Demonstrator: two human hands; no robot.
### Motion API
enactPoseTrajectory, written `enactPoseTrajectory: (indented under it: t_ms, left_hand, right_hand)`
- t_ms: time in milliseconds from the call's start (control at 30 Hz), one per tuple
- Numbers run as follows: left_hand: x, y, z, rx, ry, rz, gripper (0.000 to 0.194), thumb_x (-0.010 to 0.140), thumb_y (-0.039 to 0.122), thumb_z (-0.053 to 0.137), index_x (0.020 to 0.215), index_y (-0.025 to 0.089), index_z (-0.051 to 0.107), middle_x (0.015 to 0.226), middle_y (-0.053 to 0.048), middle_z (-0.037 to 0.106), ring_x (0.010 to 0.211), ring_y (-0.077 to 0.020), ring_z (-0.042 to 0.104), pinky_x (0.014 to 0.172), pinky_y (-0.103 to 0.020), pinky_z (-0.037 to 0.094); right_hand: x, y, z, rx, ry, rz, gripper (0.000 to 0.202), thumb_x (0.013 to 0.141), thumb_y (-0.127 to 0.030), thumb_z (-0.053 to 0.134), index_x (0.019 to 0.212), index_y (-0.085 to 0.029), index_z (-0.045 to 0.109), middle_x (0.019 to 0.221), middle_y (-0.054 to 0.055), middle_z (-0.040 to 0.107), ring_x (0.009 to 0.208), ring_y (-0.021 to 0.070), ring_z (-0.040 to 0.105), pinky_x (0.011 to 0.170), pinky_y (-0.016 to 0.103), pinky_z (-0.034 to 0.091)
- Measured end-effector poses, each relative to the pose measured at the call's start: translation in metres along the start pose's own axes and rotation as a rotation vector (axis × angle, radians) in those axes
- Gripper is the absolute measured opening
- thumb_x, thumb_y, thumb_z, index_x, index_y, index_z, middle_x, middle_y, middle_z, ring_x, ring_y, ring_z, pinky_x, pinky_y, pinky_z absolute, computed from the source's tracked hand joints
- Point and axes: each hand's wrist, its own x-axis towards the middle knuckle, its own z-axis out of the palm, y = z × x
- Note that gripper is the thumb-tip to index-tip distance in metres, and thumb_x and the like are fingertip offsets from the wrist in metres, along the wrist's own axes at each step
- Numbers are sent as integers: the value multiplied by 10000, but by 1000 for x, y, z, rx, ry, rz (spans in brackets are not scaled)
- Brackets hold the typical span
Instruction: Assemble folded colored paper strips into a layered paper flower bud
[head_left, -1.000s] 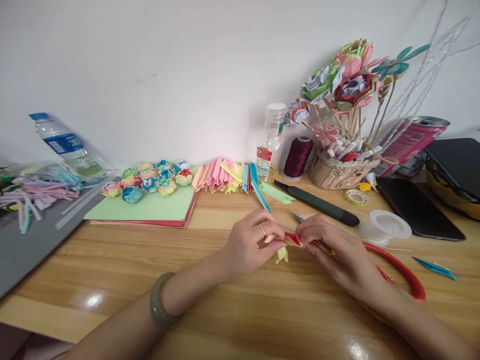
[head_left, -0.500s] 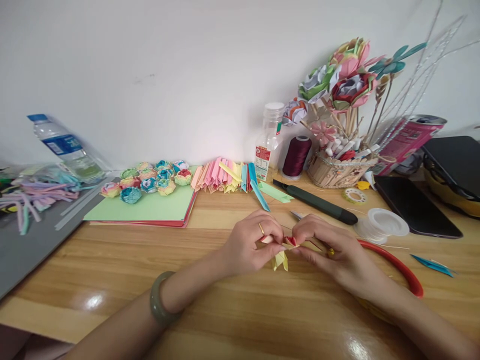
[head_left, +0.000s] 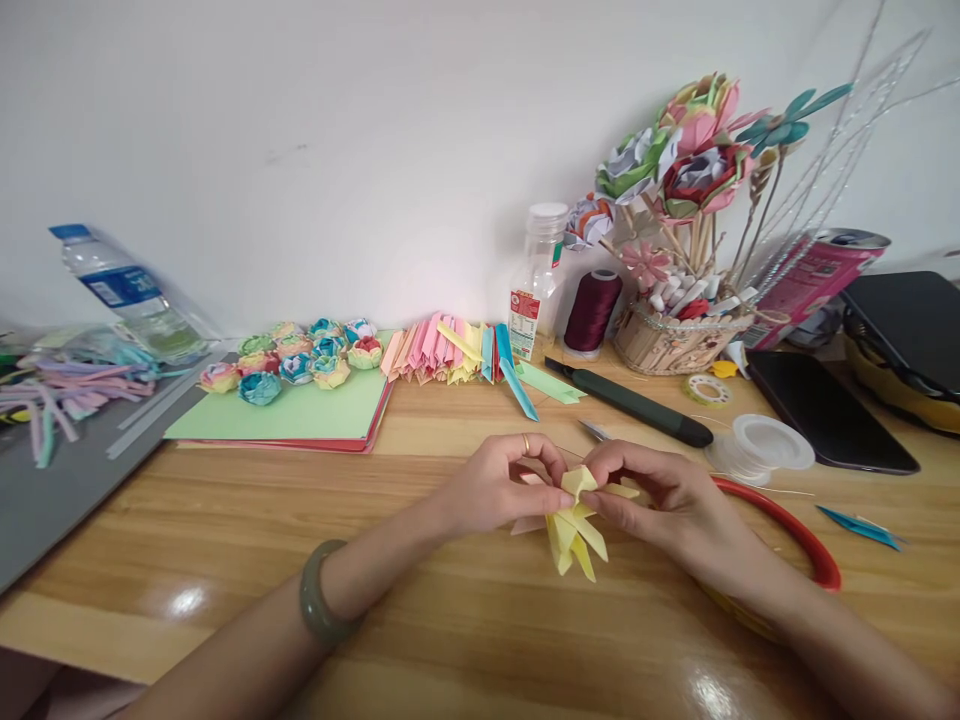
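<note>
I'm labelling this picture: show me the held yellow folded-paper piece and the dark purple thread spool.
Held yellow folded-paper piece (head_left: 572, 523): head view, on its lower folds.
Dark purple thread spool (head_left: 592, 311): head view, middle of its wound thread.

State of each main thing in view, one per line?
Left hand: pinching yellow folded paper
Right hand: also pinching it
Yellow folded paper: splayed
Water bottle: capped, partly full
Clear bottle: upright, capped
Maroon spool: upright, wound with thread
Phone: flat, screen dark
Basket: holding paper flowers
Red-handled tool: partly hidden, openness unclear
</note>
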Motion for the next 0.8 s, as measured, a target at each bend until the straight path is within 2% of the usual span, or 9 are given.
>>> enactPoseTrajectory:
  t_ms: [300, 533, 800]
  left_hand:
    - [1, 0, -1, 15, -1, -43, 232, 618, 253, 713, 711, 121, 547, 580, 38, 534, 484, -42, 455, 461, -163, 331]
    - [5, -4, -8, 33, -84, 12, 165, 599, 107, 698, 733, 123, 604, 720, 6, 608, 654, -78, 556, 636, -212, 437]
    - [10, -6, -7, -14, 3, -90, 163, 540, 63, 713, 646, 108, 598, 634, 24, 611, 580, -61, 539, 618, -213, 429]
  right_hand:
    - [6, 5, 1, 190, -106, 117, 153, 742, -301, 635, 751, -174, 552, 734, 8, 597, 701, 137, 585, 630, 261, 485]
    - [5, 12, 4, 155, -114, 169, 120, 726, -266, 627, 723, -166, 561, 702, 2, 598, 652, 129, 572, 591, 253, 463]
    - [6, 21, 6, 95, -145, 202, 131, 766, -293, 584, 770, -162, 570, 742, 12, 615, 670, 134, 571, 601, 262, 449]
